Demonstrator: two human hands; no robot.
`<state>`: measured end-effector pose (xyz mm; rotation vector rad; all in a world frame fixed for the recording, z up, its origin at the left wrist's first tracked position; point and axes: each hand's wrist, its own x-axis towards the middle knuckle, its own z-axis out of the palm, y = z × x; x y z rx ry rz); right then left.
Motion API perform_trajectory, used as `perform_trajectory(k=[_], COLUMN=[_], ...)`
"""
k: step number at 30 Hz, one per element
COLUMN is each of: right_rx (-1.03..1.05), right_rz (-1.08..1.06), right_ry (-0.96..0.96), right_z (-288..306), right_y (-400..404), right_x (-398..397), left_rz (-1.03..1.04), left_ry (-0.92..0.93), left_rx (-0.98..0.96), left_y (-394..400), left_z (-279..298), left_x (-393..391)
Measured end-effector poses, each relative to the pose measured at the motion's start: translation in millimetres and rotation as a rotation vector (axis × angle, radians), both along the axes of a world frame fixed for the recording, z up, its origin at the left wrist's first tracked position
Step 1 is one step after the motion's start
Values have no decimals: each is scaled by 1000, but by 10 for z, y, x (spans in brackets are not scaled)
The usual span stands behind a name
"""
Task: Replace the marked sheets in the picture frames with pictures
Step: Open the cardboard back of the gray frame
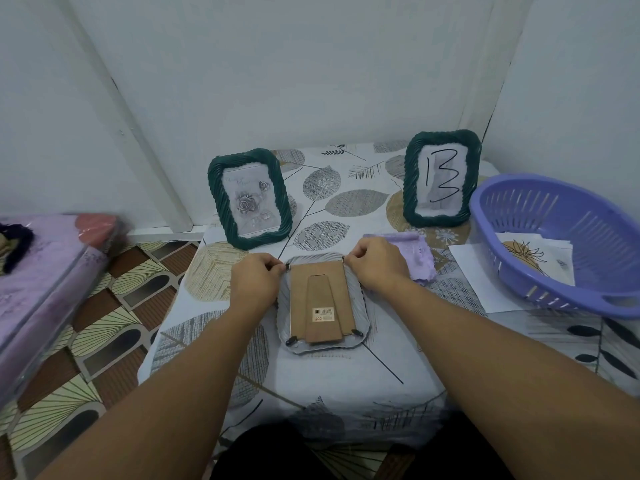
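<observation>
A grey picture frame lies face down in the middle of the table, its brown cardboard back and folded stand facing up. My left hand pinches the clip at its far left corner. My right hand pinches the clip at the far right corner. Two black clips at the near corners are turned outward. Behind, a dark green frame stands upright with a rose picture in it. A second green frame stands at the back right holding a sheet marked "B".
A purple plastic basket with printed pictures inside sits at the right on a white sheet. A lilac cloth lies beside my right hand. A bed edge is at the left, past patterned floor.
</observation>
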<state>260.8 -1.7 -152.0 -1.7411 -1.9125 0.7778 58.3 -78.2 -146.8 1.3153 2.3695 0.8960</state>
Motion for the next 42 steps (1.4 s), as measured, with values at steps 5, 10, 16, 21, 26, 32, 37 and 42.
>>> perform_trajectory(k=[5, 10, 16, 21, 26, 32, 37, 42], right_rx=[3, 2, 70, 71, 74, 122, 193, 108], right_rz=[0, 75, 158, 191, 169, 158, 238, 382], right_ry=[9, 40, -210, -282, -249, -189, 115, 106], right_z=[-5, 50, 121, 64, 54, 26, 38, 33], right_y=[-13, -33, -133, -196, -155, -269, -609, -888], right_x=[-1, 40, 222, 181, 162, 201, 367, 551], left_rz=[-4, -20, -58, -100, -77, -54, -149, -261], left_ry=[-2, -79, 12, -77, -65, -95, -140, -146], left_rx=[5, -19, -166, -241, -202, -122, -30, -35], left_y=[-18, -30, -225, -324, -285, -385, -820, -1155], left_z=[-1, 56, 170, 164, 132, 101, 207, 266], left_x=[7, -31, -80, -37, -17, 9, 117, 285])
